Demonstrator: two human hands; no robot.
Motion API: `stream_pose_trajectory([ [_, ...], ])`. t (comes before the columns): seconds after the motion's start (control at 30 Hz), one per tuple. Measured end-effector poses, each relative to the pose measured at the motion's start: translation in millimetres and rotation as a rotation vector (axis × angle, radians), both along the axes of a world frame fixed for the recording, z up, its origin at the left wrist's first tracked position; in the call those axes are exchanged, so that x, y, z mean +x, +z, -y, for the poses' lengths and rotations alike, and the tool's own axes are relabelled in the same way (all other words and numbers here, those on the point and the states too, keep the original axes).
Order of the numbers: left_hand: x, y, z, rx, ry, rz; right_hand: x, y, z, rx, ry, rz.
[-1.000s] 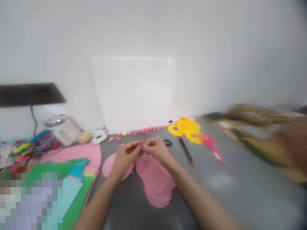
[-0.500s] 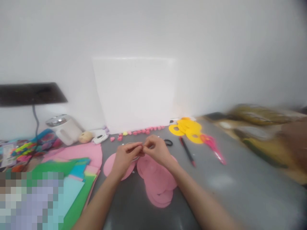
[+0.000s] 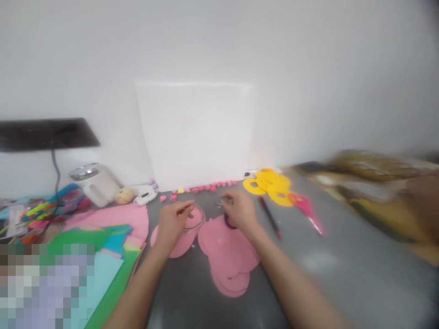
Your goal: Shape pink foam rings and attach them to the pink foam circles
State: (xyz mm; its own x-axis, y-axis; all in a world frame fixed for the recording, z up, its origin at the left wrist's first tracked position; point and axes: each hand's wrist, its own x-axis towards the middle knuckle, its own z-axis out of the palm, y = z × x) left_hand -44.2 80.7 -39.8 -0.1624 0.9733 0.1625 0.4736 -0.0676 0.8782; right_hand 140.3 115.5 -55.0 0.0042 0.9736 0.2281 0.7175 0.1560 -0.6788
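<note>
In the head view my left hand (image 3: 173, 221) curls at a thin, pale ring that looks like a roll of clear tape (image 3: 203, 218); its thumb and fingertips meet the near side of the ring. Under it lies a pink paper circle (image 3: 181, 246). To the right, my right hand (image 3: 240, 210) is closed on small scissors (image 3: 230, 222) with a black handle loop, their metal tip pointing left; blur hides the exact grip. Below this hand several overlapping pink paper circles (image 3: 226, 256) lie on the dark grey table (image 3: 192, 292).
Yellow paper rings (image 3: 272, 183), a black pen (image 3: 270, 218) and pink scissors (image 3: 308, 212) lie to the right. Small pink pieces (image 3: 209, 188) line the foot of a white board (image 3: 199, 132). Coloured paper sheets (image 3: 103, 274) and a white appliance (image 3: 99, 185) are at left.
My hands, pinched together before, have moved apart. The right one has gone right and taken up the black-handled scissors from the table. The tape ring shows more plainly now.
</note>
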Motion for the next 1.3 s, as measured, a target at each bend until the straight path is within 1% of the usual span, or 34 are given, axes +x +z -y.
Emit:
stream_pose_trajectory([
  [0.1, -1.7, -1.1, -1.0, 0.017, 0.001, -0.269, 1.6, 2.2, 1.9, -0.079, -0.052, 0.232],
  [0.17, -2.1, -3.2, -1.5, 0.005, -0.024, -0.379, 1.7, 2.6, 3.2, -0.148, -0.035, 0.298],
  [0.3, -3.8, -7.8, -2.4, 0.028, -0.063, -0.453, 4.1, -1.3, 2.2, -0.206, 0.075, 0.309],
  [0.4, -5.1, -9.2, -2.4, 0.028, -0.061, -0.447, 7.4, -4.9, -0.8, -0.197, 0.074, 0.367],
  [0.53, -4.8, -9.0, -2.1, -0.009, -0.055, -0.411, 9.7, -6.1, -3.3, -0.192, 0.084, 0.502],
  [0.63, -3.7, -8.3, -2.5, -0.034, -0.003, -0.343, 9.3, -4.6, -1.8, -0.209, 0.054, 0.57],
  [0.8, -4.3, -3.0, -2.4, -0.083, 0.159, -0.049, 8.0, -1.6, 2.7, -0.232, -0.019, 0.583],
  [0.9, -6.1, 1.3, -1.6, -0.095, 0.21, 0.123, 8.3, -1.1, 1.4, -0.215, -0.066, 0.546],
  [0.97, -6.9, 3.4, -1.4, -0.092, 0.217, 0.217, 8.8, -0.6, -1.4, -0.177, -0.096, 0.461],
  [1.0, -7.0, 4.3, -1.4, -0.091, 0.222, 0.261, 9.0, 0.2, -2.9, -0.14, -0.098, 0.382],
  [1.07, -6.8, 6.0, -1.8, -0.084, 0.238, 0.348, 8.9, 3.3, -4.8, -0.054, -0.047, 0.117],
  [1.13, -6.2, 8.2, -2.3, -0.066, 0.26, 0.446, 8.3, 8.1, -4.2, -0.024, 0.089, -0.244],
  [1.2, -5.7, 10.4, -2.6, -0.05, 0.282, 0.547, 7.9, 13.0, -1.0, -0.104, 0.276, -0.568],
  [1.27, -5.7, 11.7, -3.1, -0.041, 0.293, 0.645, 8.1, 16.6, 3.4, -0.234, 0.496, -0.745],
  [1.3, -6.0, 11.9, -3.5, -0.039, 0.291, 0.691, 8.4, 17.7, 5.5, -0.304, 0.623, -0.793],
])
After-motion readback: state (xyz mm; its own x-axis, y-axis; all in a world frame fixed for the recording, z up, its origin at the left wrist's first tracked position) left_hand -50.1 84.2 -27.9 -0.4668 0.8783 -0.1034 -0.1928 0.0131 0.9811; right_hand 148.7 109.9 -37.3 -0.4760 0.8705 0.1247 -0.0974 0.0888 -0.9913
